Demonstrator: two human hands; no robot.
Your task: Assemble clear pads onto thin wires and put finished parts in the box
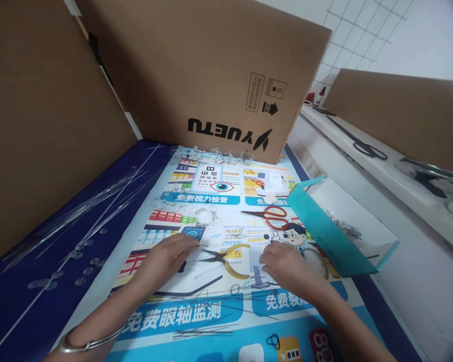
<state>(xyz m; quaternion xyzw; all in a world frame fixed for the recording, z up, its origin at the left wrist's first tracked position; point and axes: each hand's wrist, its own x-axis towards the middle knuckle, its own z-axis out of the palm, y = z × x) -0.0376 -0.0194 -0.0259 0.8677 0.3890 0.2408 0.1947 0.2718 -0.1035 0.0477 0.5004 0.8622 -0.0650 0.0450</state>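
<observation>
Left hand point(175, 251): left of centre, fingertips pinched on thin metal piece point(203, 246)
Right hand point(284, 260): right of centre, cannot tell its grip
Yellow-handled pliers point(220, 257): frame centre, between hands, handles spread
Red-handled scissors point(265, 214): upper right of pliers

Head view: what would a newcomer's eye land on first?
Probably the big cardboard panel printed YUETU upside down, standing at the back. Next, the yellow-handled pliers lying between the left hand and the right hand, with red-handled scissors just beyond. At right, an open teal box holds thin wiry pieces.
</observation>
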